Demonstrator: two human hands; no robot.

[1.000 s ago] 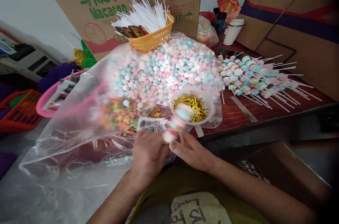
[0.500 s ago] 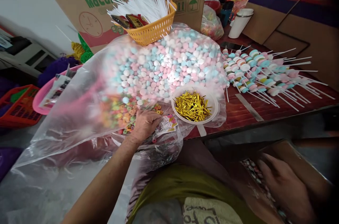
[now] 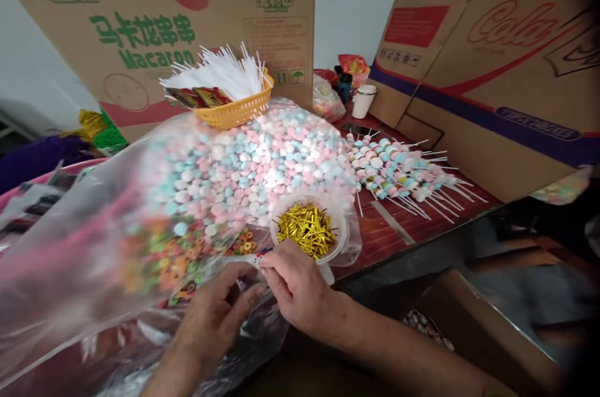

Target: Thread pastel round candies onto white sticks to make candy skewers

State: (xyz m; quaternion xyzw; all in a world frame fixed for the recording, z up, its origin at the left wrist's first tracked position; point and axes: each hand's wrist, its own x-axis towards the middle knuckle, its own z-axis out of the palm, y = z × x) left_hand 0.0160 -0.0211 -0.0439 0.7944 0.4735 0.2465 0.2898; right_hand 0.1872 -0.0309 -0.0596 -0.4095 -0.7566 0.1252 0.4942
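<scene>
My left hand (image 3: 213, 316) and my right hand (image 3: 295, 284) meet at the table's front edge, both pinching a small clear printed wrapper bag (image 3: 255, 259) between their fingertips. Just beyond them stands a white bowl (image 3: 340, 241) of gold twist ties (image 3: 307, 231). A large clear plastic bag (image 3: 70, 272) lies to the left, holding pink, blue and white round candies (image 3: 262, 156) and colourful ring candies (image 3: 187, 253). Finished candy skewers (image 3: 398, 169) on white sticks lie on the red table (image 3: 398, 228) to the right.
An orange basket (image 3: 239, 110) of white sticks stands behind the candy heap, before a big "Macaron" carton (image 3: 140, 15). More cartons (image 3: 492, 72) wall the right. A white cup (image 3: 363, 100) stands at the back. An open cardboard box (image 3: 473, 322) sits low right.
My right hand came up from the box at lower right to join my left hand on the wrapper bag. The candy skewer held earlier is gone from my hands. The view tilted upward.
</scene>
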